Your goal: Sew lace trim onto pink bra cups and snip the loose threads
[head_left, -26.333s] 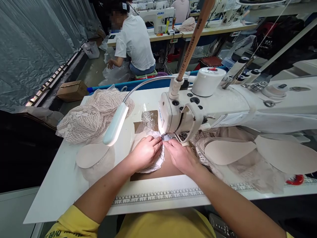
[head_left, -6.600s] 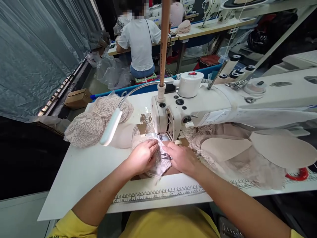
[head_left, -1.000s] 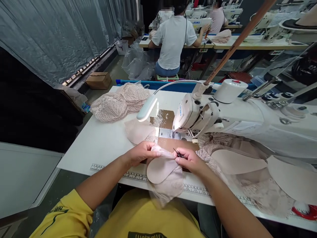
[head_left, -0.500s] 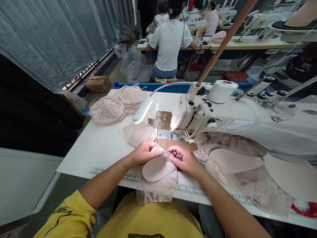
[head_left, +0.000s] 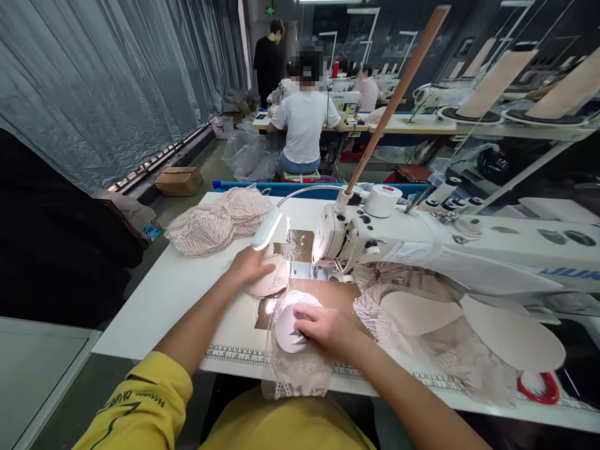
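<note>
My left hand [head_left: 250,267] reaches to a beige bra cup [head_left: 276,282] lying left of the needle. Its thumb lies over the cup, which the fingers grip at the far edge; the fingertips are partly hidden. My right hand [head_left: 323,326] is closed around small metal thread snips [head_left: 299,336], mostly hidden in the palm. Those snips are over a pale foam cup [head_left: 285,322] on a lace piece [head_left: 302,373], which drapes over the table's front edge. Just beyond is the sewing machine's needle area [head_left: 320,272], lit by a lamp [head_left: 267,230].
A heap of lace cups [head_left: 210,225] sits at the table's back left. More lace and foam cups [head_left: 419,312] lie under the machine arm [head_left: 422,234] on the right, near a red ring-shaped object [head_left: 539,389]. A co-worker in a white shirt [head_left: 307,128] sits ahead.
My left hand has let go of the lace piece and moved left and away from me to the other cup. My right hand stays over the lace piece with the snips. The view has tilted up.
</note>
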Available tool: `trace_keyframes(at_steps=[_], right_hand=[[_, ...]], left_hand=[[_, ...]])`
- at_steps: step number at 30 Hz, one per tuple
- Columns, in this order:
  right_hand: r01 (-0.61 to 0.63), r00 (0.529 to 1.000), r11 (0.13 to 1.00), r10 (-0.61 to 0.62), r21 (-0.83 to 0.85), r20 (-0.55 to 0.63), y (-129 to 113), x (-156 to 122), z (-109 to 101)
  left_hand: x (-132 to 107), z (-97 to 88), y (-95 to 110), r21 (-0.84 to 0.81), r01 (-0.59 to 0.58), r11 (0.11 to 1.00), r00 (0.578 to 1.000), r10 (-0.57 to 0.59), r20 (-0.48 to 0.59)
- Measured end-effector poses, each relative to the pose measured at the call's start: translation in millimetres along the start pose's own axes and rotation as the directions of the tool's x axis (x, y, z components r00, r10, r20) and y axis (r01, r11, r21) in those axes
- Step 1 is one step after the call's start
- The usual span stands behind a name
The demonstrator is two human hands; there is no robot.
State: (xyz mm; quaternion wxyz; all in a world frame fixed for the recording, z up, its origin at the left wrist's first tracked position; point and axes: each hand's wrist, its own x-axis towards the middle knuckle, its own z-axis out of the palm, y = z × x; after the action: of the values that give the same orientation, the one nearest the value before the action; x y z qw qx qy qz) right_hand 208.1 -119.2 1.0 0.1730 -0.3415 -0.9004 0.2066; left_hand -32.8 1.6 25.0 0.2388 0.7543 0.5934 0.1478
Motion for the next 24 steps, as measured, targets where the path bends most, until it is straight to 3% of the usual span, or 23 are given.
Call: trace_keyframes(at_steps=[3, 8, 12, 16, 19, 24], right_hand=[[-0.035, 0.995, 0.998, 0.039, -0.045, 0.090, 0, -3, -9], [-0.252, 0.953, 0.965, 0.260, -0.072, 0.158, 6, -19, -37], [-0.322, 0.942, 0.934, 0.300, 0.156, 0.147, 8, -20, -46], [-0.441, 0.878, 0.769, 0.476, 0.463, 0.045, 8, -1, -38], [-0.436, 0.848, 0.665, 0.529, 0.606, 0.030, 8, 19, -25], [-0.344, 0.894, 0.594, 0.444, 0.727, 0.060, 3, 43, -6]], left_hand=[[6, 8.6, -3, -0.047, 0.014, 0.999, 0.998, -0.011, 0.056], [-9, 10.5, -2, -0.152, -0.038, 0.988, 0.998, 0.046, 0.050], [-20, 10.1, 0, -0.284, -0.089, 0.955, 0.993, 0.108, 0.051], [-24, 11.4, 0, -0.400, -0.123, 0.908, 0.987, 0.155, 0.049], [-25, 12.2, -1, -0.478, -0.122, 0.870, 0.986, 0.160, 0.039], [-24, 15.4, -6, -0.701, -0.036, 0.712, 0.989, 0.124, 0.075]])
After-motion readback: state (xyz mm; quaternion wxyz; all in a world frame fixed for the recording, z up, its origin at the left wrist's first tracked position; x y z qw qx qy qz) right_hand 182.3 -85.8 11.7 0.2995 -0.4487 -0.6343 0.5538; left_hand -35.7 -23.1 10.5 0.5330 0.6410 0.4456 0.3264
